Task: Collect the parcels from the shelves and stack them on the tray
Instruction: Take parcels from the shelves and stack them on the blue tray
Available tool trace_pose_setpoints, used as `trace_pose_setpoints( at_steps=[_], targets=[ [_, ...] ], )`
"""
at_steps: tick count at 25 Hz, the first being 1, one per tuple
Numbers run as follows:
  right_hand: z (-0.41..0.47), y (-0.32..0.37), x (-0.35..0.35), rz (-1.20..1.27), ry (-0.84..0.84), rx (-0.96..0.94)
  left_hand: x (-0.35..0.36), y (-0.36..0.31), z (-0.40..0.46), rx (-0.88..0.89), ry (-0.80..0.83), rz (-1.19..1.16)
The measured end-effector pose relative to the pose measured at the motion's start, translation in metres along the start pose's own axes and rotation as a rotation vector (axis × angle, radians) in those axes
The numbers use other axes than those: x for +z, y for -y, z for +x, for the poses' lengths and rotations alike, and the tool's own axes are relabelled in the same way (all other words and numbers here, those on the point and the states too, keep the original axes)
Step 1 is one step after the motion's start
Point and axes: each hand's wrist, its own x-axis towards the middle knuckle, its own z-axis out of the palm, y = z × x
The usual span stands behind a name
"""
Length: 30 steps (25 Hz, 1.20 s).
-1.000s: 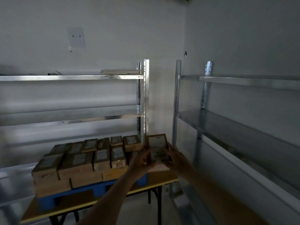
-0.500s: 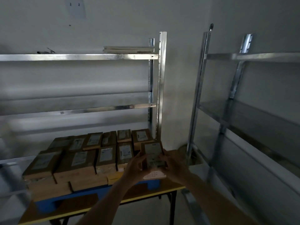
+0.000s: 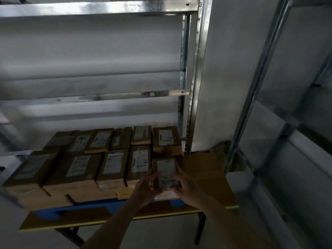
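In front of you stands a table (image 3: 206, 178) w/ a brown top, a yellow front edge and dark legs. A dark, crumpled bundle (image 3: 221, 150) lies at its far right corner, too dim to identify. Behind the table is a pale wall (image 3: 89, 47), lit in soft horizontal bands. Another stretch of the same wall shows btwn the two metal racks, approx. center frame. Below the table you see a light grey floor (image 3: 161, 232). The room is dim overall, and the left edge of the view is blurred.
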Motion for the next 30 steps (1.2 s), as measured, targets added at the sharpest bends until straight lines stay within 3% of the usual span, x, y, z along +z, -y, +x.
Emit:
trace_pose_setpoints(
  at_steps=[8,22,30],
  targets=[
    [0.048,-0.036,0.021,-0.035,0.026,-0.006,0.000,0.006,0.032,-0.116,0.066,0.046],
    [0.082,-0.041,0.033,-0.021,-0.047,-0.002,-0.006,0.009,0.049,-0.173,-0.005,0.051],
    [0.053,-0.020,0.005,-0.027,-0.036,-0.018,-0.022,-0.009,0.035,-0.053,-0.108,0.197]
  ],
)
